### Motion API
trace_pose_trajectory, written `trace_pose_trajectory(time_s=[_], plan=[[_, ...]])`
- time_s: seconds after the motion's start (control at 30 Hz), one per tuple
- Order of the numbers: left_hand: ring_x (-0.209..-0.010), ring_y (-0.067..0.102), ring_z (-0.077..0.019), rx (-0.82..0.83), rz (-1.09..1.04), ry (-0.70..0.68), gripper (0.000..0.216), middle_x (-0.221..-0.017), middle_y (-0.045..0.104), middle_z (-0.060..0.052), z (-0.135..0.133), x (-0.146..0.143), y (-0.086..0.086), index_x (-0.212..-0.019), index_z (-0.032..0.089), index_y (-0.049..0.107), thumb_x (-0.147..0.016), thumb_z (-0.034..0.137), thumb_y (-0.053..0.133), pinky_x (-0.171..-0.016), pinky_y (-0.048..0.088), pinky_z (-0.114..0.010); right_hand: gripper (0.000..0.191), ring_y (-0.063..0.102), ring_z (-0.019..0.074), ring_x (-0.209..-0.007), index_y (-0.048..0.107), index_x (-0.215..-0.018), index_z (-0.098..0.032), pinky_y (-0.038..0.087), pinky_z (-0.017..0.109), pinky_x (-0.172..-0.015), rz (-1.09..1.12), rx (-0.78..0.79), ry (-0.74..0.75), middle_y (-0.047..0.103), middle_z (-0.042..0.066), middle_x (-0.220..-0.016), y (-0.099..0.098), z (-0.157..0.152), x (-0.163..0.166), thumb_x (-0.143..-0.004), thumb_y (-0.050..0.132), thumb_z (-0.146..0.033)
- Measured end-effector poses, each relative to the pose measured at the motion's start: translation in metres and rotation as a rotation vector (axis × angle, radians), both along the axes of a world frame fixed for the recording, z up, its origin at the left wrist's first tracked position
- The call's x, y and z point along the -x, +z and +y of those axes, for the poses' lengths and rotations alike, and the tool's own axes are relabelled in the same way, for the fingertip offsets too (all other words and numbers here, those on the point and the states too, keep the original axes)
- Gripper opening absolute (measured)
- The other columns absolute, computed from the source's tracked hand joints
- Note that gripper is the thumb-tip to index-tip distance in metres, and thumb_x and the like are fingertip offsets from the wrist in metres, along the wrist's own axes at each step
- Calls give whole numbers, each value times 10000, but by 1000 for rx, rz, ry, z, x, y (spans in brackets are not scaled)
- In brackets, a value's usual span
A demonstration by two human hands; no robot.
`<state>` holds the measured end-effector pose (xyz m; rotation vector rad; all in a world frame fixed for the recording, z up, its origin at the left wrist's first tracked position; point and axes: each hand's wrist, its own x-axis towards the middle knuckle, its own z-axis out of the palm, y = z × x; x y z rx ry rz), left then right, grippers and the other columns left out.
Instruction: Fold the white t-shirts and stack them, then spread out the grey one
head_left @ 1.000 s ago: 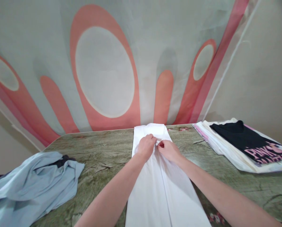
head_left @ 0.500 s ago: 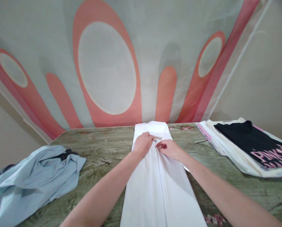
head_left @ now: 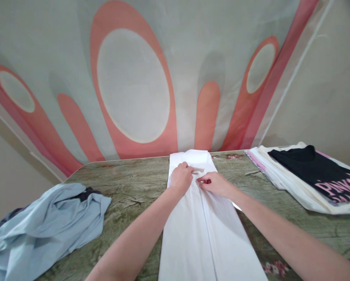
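Side by side near the far end of a long, narrow white garment (head_left: 204, 234), laid lengthwise away from the body on a green wood-grain counter (head_left: 134, 187): left hand (head_left: 181, 177), fingers curled tight on the fabric just left of its centre fold; right hand (head_left: 216, 183), fingers pinching cloth at that fold. Well left of the garment, a crumpled light-blue shirt (head_left: 46, 222); right of it, a black T-shirt (head_left: 309, 168) atop a pale folded pile (head_left: 283, 180).

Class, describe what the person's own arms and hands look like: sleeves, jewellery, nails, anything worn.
The left hand and right hand come in on arms bare to the picture's edge; no sleeve shows. Neither wears a glove, watch, bracelet or visible ring. Nails on the right hand show red polish.
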<state>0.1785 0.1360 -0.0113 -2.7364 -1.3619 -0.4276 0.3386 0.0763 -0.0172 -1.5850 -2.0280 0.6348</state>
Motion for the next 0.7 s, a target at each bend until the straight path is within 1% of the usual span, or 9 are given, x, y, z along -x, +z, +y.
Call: trace_pose_trajectory(time_s=[0.23,0.43,0.6,0.7], plan=[[-917,496,-182,6,-58,12,241,-934,524,-47,0,2,-5,-938,216,633,-803,125,455,-752,412,-264,309,583,140,-636,702,-981,-189,359,215,-576,-89,-28,46,702,49,-750,0,0,-3,-739,518,-245],[-933,495,-184,-19,-75,0,206,-941,515,-51,-2,3,-7,-925,201,609,-807,129,456,-785,415,-277,312,557,134,-605,700,-986,-188,349,210,-553,-70,2,76,676,27,-673,0,1,-5,-724,554,-276],[-940,492,-181,-39,-162,0,122,-954,497,-55,-1,6,-10,-917,179,555,-808,202,505,-812,417,-281,316,535,128,-592,700,-978,-177,349,209,-555,-42,17,101,652,7,-634,0,1,-5,-708,571,-280],[-927,493,-182,-29,-204,35,125,-948,483,-56,0,8,-11,-887,172,525,-789,249,534,-803,418,-283,314,527,124,-589,702,-967,-170,349,208,-559,-40,15,104,646,-1,-631,2,1,-5,-705,571,-281]])
